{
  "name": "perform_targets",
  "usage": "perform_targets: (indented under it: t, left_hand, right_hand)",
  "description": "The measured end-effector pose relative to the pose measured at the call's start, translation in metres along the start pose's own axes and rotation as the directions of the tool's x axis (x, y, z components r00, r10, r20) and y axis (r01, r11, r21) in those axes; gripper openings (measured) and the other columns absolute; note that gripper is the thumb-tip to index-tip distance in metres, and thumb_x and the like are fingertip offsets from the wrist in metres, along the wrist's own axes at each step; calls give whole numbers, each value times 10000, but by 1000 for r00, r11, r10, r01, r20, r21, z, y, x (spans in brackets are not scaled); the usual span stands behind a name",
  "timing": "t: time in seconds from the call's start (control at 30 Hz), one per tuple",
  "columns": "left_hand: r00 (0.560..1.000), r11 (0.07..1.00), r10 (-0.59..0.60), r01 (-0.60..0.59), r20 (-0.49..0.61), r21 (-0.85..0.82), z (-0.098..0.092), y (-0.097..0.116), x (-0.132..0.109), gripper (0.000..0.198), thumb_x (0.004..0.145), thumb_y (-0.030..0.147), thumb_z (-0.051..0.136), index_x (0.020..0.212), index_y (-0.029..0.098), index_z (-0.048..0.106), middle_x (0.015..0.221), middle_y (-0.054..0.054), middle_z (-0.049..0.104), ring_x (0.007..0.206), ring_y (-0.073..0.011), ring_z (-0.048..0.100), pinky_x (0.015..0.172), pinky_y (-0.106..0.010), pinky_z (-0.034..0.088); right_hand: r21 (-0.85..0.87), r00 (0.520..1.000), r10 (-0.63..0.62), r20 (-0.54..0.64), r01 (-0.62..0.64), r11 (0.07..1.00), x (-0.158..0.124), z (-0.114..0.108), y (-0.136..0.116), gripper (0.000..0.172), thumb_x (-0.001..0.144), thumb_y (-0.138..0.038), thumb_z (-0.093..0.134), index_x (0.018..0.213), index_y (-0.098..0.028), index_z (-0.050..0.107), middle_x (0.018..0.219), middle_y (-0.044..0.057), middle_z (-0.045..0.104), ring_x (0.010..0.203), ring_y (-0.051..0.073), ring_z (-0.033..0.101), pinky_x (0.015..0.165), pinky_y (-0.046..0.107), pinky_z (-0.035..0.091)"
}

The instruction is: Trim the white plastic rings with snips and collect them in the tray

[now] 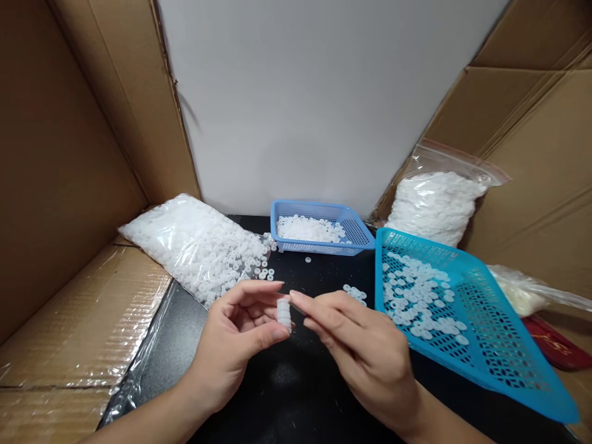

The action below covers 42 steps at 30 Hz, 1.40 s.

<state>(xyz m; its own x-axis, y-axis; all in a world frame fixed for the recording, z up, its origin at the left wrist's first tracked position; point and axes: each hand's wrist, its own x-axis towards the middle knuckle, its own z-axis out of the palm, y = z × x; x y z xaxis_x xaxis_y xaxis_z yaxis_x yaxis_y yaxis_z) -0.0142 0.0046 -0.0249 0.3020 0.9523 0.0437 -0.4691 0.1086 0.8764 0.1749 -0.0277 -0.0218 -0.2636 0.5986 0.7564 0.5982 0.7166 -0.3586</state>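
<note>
My left hand (pixel 245 333) holds a short upright stack of white plastic rings (pixel 283 316) between its thumb and curled fingers. My right hand (pixel 365 345) is closed in a pinch, its fingertips right beside the top of the stack. Whatever sits between those fingertips is too small or hidden to make out. Beyond my right hand, a few loose white rings (pixel 355 294) lie on the black table (pixel 287 382). More rings (pixel 420 296) are spread over the bottom of a turquoise basket (pixel 513 333) to the right.
A blue basket (pixel 319 246) with many white rings stands at the back. On the left lies a clear bag of rings (pixel 198 246), some spilling out. A zip bag of white pieces (pixel 435 203) leans on the cardboard wall (pixel 541 166) at right. A red object (pixel 557 345) lies near it.
</note>
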Motion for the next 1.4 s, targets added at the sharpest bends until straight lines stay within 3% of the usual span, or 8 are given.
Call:
perform_targets:
  t: [0.13,0.3,0.5,0.73,0.97,1.07,1.23,1.4]
  left_hand:
    - [999,998,34,-36,42,58,-5,2,1,371,668,122,947,983,295,852,955,-25,850,820,-134,752,760,-172,597]
    - [994,986,83,-93,73,139,-5,5,0,245,697,137,931,890,272,863,931,-30,841,782,-133,733,732,-177,590]
    - [999,999,-2,-1,53,53,0,-2,-2,232,656,164,957,847,249,856,852,-27,809,785,-156,729,722,-214,596]
    - [990,983,-118,127,81,-129,5,4,1,159,701,245,942,707,175,800,781,-17,778,702,-119,721,646,-173,577]
    - [859,869,-428,477,280,-134,-1,8,2,267,662,139,952,743,163,699,743,-23,776,673,-144,748,649,-221,600]
    - [804,833,-514,551,299,-52,-3,6,2,327,626,160,974,848,158,733,802,-53,804,705,-147,753,697,-243,612]
    - [728,774,-602,633,328,17,-4,3,-1,304,579,225,998,706,145,735,727,-63,807,660,-170,765,624,-228,598]
    - [685,736,-640,677,349,20,-3,2,-3,415,534,388,1012,769,140,775,745,-67,820,684,-172,791,647,-206,600]
  right_hand:
    - [264,976,218,-15,-206,942,4,0,2,245,1034,-308,592,1217,-210,724,873,39,729,734,154,695,621,237,572]
    - [418,922,385,-34,-336,844,2,3,2,362,879,-522,764,1069,-220,702,722,-22,649,556,114,618,467,184,499]
    - [362,972,231,-47,-199,911,3,12,3,386,877,-530,750,1135,-244,738,782,-9,633,634,129,595,561,230,534]
    - [449,965,237,110,-261,854,4,8,10,348,883,-510,752,1089,-232,796,839,8,589,695,132,592,618,247,555]
    - [513,868,144,476,-407,756,8,-7,24,311,857,-413,813,1109,-233,795,953,16,517,764,120,570,627,221,539]
    - [479,844,88,529,-382,791,10,-11,29,262,856,-320,826,1105,-242,805,940,10,510,782,122,561,677,229,537]
    - [478,801,28,598,-384,790,11,-16,32,238,861,-315,820,1083,-231,810,957,16,511,769,113,540,634,203,509]
    - [570,815,-1,579,-404,715,10,-15,31,259,841,-361,830,1044,-204,797,942,6,480,770,112,523,604,196,495]
